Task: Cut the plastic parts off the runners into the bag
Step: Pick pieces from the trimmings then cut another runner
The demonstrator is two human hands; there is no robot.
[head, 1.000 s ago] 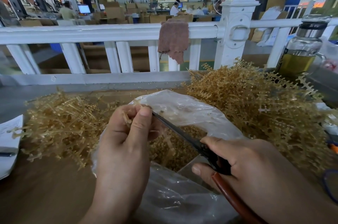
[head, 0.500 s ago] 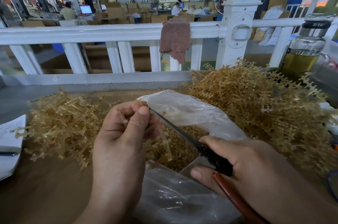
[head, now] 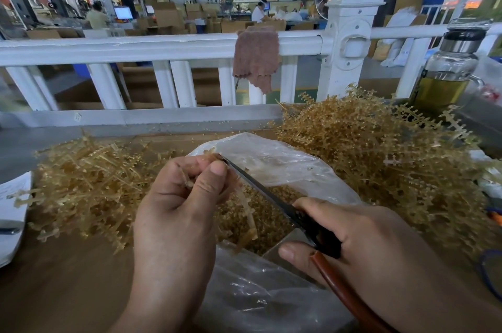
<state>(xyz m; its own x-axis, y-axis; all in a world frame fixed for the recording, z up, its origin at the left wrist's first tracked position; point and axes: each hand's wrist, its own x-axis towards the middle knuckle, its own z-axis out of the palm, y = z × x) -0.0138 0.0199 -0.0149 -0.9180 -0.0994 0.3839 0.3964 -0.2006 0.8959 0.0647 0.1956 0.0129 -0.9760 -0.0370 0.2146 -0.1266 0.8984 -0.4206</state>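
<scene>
Scissors (head: 274,198), right hand (head: 361,245), runner (head: 245,205), bag (head: 274,167)

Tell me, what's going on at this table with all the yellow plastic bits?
A person is snipping small plastic parts off their runners. The left hand pinches a runner over an open clear bag, while the right hand works scissors whose tip meets the runner at the left fingertips. Cut parts already lie in the bag. A pile of runners sits to the right and another, flatter pile to the left.
</scene>
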